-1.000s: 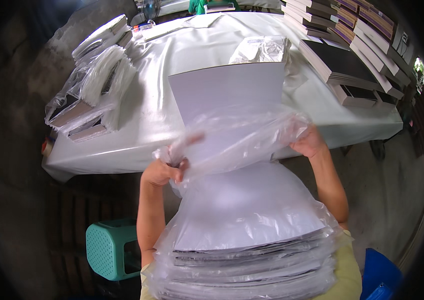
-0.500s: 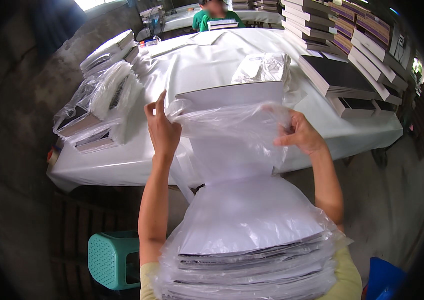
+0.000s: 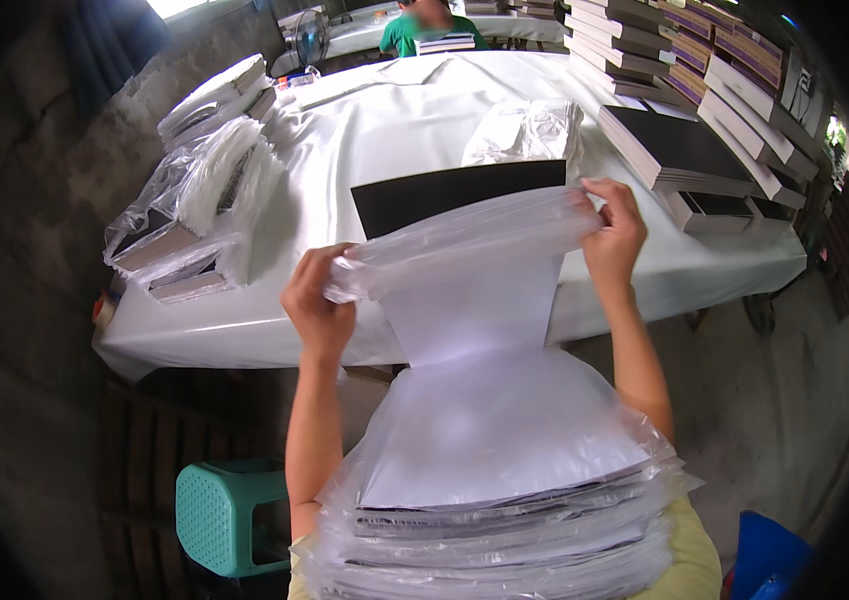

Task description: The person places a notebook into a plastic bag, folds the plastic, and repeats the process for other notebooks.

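My left hand (image 3: 319, 305) and my right hand (image 3: 612, 232) each grip one end of a clear plastic bag (image 3: 464, 245) bunched around a flat board (image 3: 469, 300). The board's lower part is white; its upper edge (image 3: 454, 193) looks black above the bag. Below it, on my lap, lies a thick stack of bagged boards (image 3: 499, 500), white on top with dark edges.
A long table under a white cover (image 3: 384, 130) stretches ahead. Bagged items and plastic sleeves (image 3: 209, 190) lie at its left. Stacks of flat boxes (image 3: 684, 100) fill its right. A person in green (image 3: 429, 25) is at the far end. A teal stool (image 3: 229, 515) stands lower left.
Both hands have raised the bag's opening higher up the board, and the board has tilted so that its dark upper edge now shows above the plastic.
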The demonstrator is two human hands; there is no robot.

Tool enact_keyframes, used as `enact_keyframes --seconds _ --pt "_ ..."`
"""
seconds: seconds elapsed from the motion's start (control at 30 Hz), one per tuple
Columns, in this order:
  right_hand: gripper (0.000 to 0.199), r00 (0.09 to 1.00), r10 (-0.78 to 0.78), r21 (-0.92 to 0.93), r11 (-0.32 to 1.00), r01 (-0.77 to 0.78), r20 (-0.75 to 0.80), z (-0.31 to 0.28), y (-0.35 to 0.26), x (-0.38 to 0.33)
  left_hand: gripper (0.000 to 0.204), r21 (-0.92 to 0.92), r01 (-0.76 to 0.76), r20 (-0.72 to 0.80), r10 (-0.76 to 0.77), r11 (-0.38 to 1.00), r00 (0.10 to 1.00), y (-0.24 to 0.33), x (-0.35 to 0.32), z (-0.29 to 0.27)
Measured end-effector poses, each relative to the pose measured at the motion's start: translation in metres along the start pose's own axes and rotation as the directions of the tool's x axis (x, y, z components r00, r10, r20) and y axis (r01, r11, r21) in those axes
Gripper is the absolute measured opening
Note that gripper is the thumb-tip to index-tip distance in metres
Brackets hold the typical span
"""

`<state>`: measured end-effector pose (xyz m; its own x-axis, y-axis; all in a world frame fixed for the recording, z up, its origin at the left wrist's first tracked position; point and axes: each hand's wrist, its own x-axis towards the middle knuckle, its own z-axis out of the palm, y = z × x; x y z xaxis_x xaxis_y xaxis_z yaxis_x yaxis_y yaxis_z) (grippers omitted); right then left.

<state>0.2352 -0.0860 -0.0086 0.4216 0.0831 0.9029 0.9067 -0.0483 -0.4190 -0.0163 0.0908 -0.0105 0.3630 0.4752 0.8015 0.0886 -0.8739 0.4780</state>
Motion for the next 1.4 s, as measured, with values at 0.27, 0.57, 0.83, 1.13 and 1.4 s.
enact_keyframes --seconds 0.27,0.57,0.83,1.13,1.4 --pt "0.016 0.671 0.374 0.363 0.622 -0.694 0.64 -0.066 -0.014 0.018 0.023 -0.367 0.825 0.738 -0.405 0.43 0.54 -0.021 0.001 -0.017" --pt "0.042 -0.095 0.509 0.045 -0.256 -0.966 0.855 -0.092 0.076 -0.117 0.034 -0.129 0.958 0.921 -0.327 0.256 0.212 -0.082 -0.093 0.036" --pt "0.02 -0.127 0.667 -0.157 -0.015 -0.987 0.734 -0.059 0.145 -0.266 0.032 -0.239 0.97 0.751 -0.643 -0.052 0.151 -0.117 -0.206 0.031" --pt "0.018 0.037 0.627 -0.046 0.116 -0.992 0.778 -0.06 0.152 -0.271 0.041 0.084 0.883 0.829 -0.525 0.461 0.195 -0.08 -0.157 0.032" --pt "0.016 0.096 0.611 -0.017 0.177 -0.984 0.786 -0.066 0.158 -0.271 0.024 -0.185 0.983 0.816 -0.557 0.006 0.157 -0.091 -0.157 0.039"
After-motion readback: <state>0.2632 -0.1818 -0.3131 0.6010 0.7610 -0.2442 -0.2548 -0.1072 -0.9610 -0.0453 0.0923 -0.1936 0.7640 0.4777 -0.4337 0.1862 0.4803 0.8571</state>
